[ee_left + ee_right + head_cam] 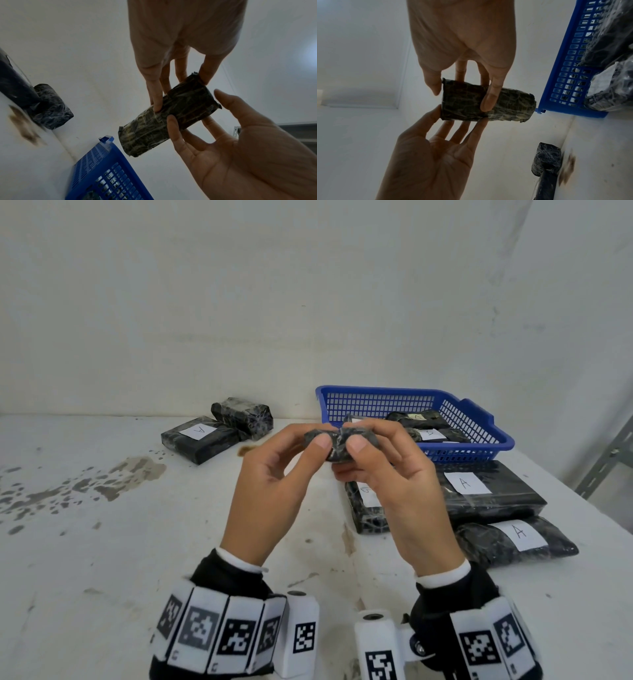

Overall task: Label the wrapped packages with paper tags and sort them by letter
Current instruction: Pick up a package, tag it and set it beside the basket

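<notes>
A small dark wrapped package (337, 445) (164, 119) (488, 104) is held in the air over the middle of the table. No paper tag shows on it in any view. My left hand (318, 441) (188, 121) pinches its left part, thumb on the near side and fingers behind. My right hand (359, 443) (453, 117) pinches the right part the same way. Tagged packages marked A (466, 482) (519, 534) lie at the right. Another A package (198, 430) lies at the back left.
A blue mesh basket (376, 390) (109, 169) (565, 75) at the back right holds several tagged packages. An untagged package (243, 416) leans by the back wall. One more package (368, 508) lies half hidden under my right hand. The white table (120, 542) is stained at the left.
</notes>
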